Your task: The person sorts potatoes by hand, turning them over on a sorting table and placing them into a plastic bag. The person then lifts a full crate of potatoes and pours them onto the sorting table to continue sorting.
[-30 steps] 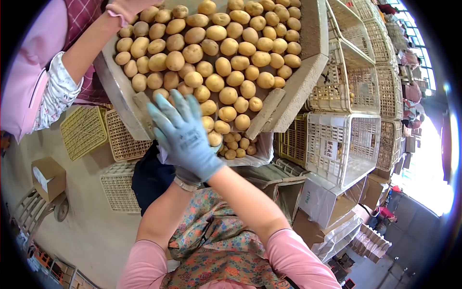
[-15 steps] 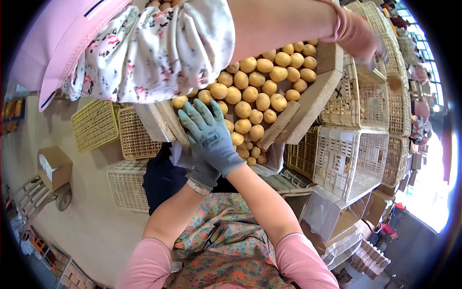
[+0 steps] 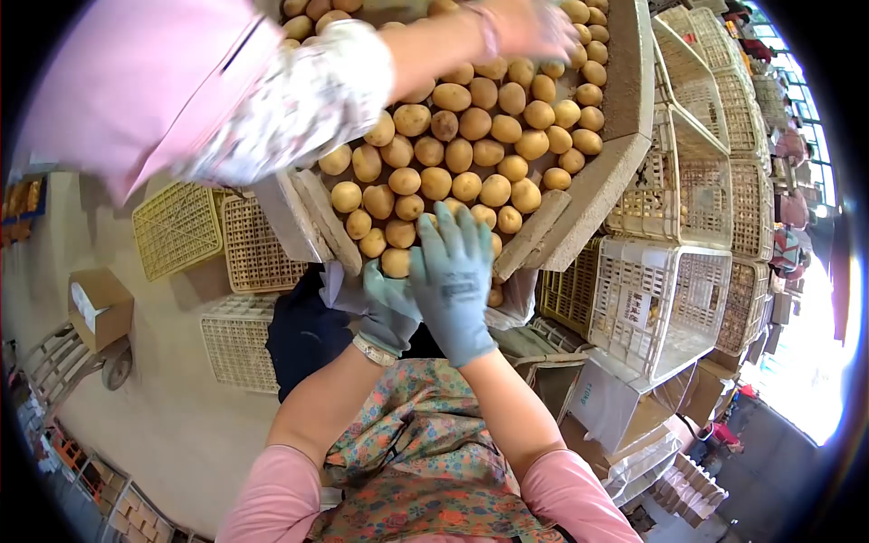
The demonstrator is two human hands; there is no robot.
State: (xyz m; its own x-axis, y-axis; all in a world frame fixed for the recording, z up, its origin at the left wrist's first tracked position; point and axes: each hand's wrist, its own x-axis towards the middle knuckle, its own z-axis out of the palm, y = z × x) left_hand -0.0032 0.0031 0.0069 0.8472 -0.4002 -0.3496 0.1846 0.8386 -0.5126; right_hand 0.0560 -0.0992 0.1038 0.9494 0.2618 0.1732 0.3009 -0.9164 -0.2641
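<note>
Standing at the narrow mouth of the sorting bench [image 3: 593,195] with both gloves on. My right hand [image 3: 455,285] is flat and spread, fingers pointing up the slope, palm down over the potatoes [image 3: 453,154] right where the two angled side walls squeeze together at the outlet. It isn't clenched on anything, just laid open against the spuds at the gap. My left hand [image 3: 387,308] sits just beside it and a bit lower, tucked partly under the right one, so I honestly can't tell if it's gripping something or just resting there. It's touching or nearly touching the edge of the plastic bag [image 3: 511,303] hanging under the outlet, and you can see a couple of potatoes already down in that bag next to my right hand.

The rest of the potatoes are spread across the bench in one layer, packed close together, all pale yellow and roughly egg sized to each other.

Someone else is working from the upper left: a pink apron, a floral sleeve [image 3: 299,100], and their arm stretched across the pile with a blurry hand [image 3: 529,23] near the top edge.

Off to the right there's a stack of white plastic crates [image 3: 665,299], and on the floor to the left a few yellow crates [image 3: 176,226] and a cardboard box [image 3: 95,303].
</note>
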